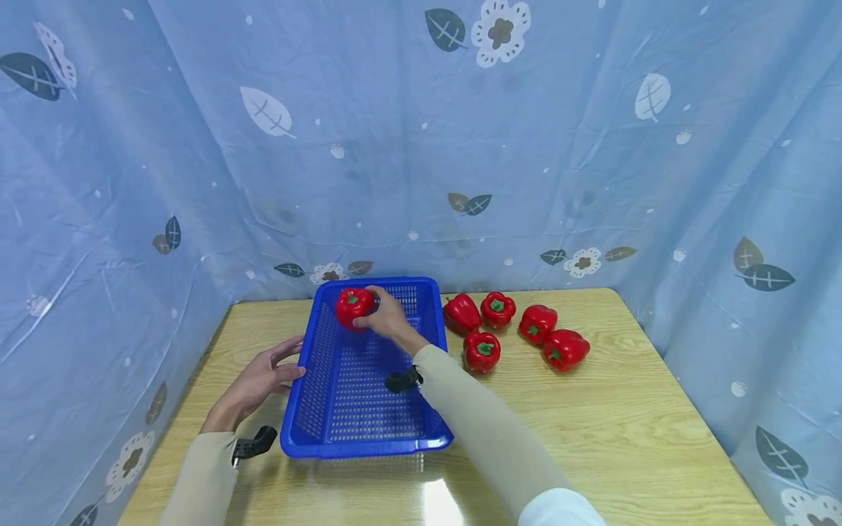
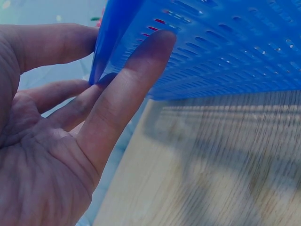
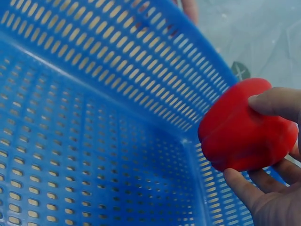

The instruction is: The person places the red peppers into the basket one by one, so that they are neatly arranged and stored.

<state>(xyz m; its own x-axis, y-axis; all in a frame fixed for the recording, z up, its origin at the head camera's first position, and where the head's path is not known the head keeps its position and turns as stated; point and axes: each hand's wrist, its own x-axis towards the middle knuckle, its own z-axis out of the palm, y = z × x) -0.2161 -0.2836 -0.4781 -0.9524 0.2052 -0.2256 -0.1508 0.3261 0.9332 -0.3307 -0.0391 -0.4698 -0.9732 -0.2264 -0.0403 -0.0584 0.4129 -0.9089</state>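
Note:
My right hand [image 1: 389, 315] grips a red bell pepper [image 1: 351, 307] over the far left part of a blue plastic basket [image 1: 368, 446]. In the right wrist view, thumb and fingers curl round the pepper [image 3: 240, 127] near the basket's perforated wall. Below it, the slotted basket floor [image 3: 94, 160] shows bare. My left hand [image 1: 259, 376] is at the basket's left side, its fingers fairly straight. In the left wrist view, these fingers [image 2: 127, 94] touch the outside of the wall and the underside of the rim.
Several more red bell peppers [image 1: 482, 352] lie on the wooden table [image 1: 631, 416] to the right of the basket. A blue curtain [image 1: 395, 161] with leaves and flowers hangs behind the table and along both sides.

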